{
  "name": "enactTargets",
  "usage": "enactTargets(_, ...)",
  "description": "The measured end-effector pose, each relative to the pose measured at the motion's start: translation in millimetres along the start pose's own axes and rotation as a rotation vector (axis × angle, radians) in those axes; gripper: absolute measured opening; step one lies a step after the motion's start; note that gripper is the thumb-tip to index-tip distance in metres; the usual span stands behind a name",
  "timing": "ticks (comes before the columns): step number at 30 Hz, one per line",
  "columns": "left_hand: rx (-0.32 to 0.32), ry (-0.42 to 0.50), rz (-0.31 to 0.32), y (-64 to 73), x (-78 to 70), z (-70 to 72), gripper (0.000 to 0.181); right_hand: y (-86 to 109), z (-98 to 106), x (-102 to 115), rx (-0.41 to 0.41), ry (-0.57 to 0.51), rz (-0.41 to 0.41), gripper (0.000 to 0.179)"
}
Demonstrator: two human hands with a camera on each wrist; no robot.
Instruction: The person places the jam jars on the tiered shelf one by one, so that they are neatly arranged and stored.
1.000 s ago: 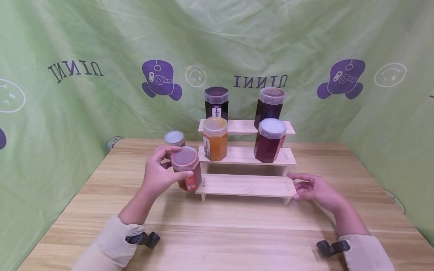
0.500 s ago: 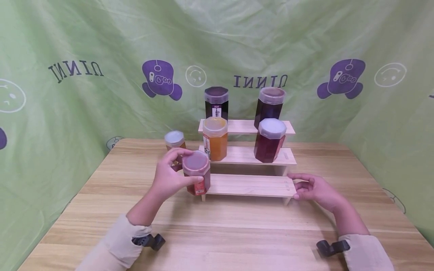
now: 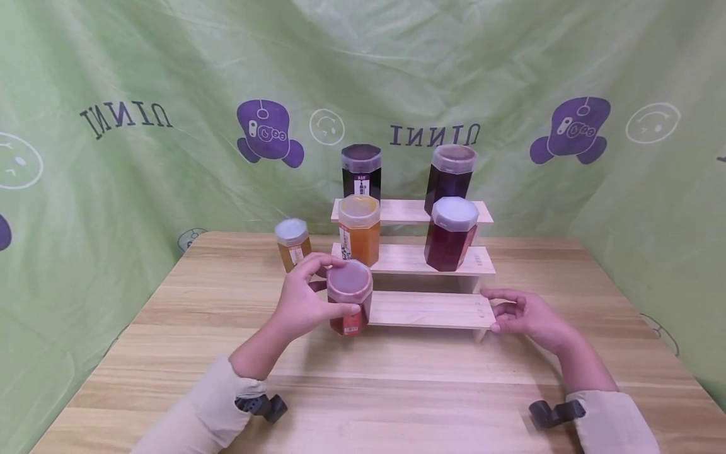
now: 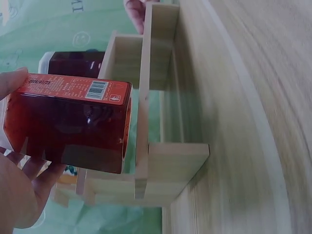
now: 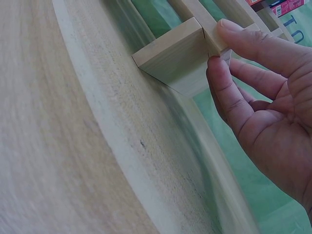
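Note:
My left hand (image 3: 306, 297) grips a jar of dark red contents (image 3: 349, 291) by its upper part, with the thumb on the near side. In the left wrist view the jar's red label (image 4: 73, 88) with a barcode shows, and a small gap parts its base from the lowest board. That board belongs to a three-step wooden display rack (image 3: 428, 309). At the rack's right end my right hand (image 3: 527, 320) pinches the lowest board's corner, the thumb on its top in the right wrist view. An orange jar (image 3: 363, 243) and a dark red jar (image 3: 450, 246) stand on the middle step.
On the top step are two dark purple jars, one at the left (image 3: 361, 170) and one at the right (image 3: 450, 176). A white-lidded amber jar (image 3: 293, 243) stands on the wooden table (image 3: 431, 391) left of the rack. Behind hangs a green printed curtain (image 3: 363, 63).
My left hand has carried the red jar rightward and a little nearer, from beside the rack to the lowest step's left part. The amber jar is less covered. My right hand stays put.

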State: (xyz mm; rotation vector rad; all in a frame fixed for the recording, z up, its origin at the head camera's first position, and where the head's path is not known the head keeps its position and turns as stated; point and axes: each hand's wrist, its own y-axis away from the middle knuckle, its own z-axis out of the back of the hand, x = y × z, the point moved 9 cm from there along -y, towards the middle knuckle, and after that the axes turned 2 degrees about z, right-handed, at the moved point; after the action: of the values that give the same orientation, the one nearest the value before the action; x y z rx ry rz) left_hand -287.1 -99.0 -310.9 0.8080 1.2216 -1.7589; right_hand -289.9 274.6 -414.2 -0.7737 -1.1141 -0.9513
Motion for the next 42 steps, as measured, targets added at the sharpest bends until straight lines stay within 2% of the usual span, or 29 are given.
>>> enactTargets(6,0.025,-0.019,0.035,0.0,-2.3,-10.6,0.065,-1.1,1,-2,-0.007,0.0,-0.026,0.073)
enactTargets(10,0.039,-0.016,0.039,-0.3,-4.6,-17.2,0.065,-1.6,1,0,0.009,-0.014,-0.009,0.072)
enactTargets(23,0.071,0.032,0.032,-2.8,-12.1,-38.7,0.064,-3.0,0,1,0.021,-0.024,0.013,0.07)
enactTargets(29,0.076,0.072,-0.01,-4.7,-16.7,-49.1,0.064,-2.4,2,-1,-0.001,0.018,-0.021,0.073)
enactTargets(42,0.105,0.063,-0.003,-11.2,-24.4,-77.0,0.062,-1.4,2,-4,-0.012,0.044,-0.029,0.075)
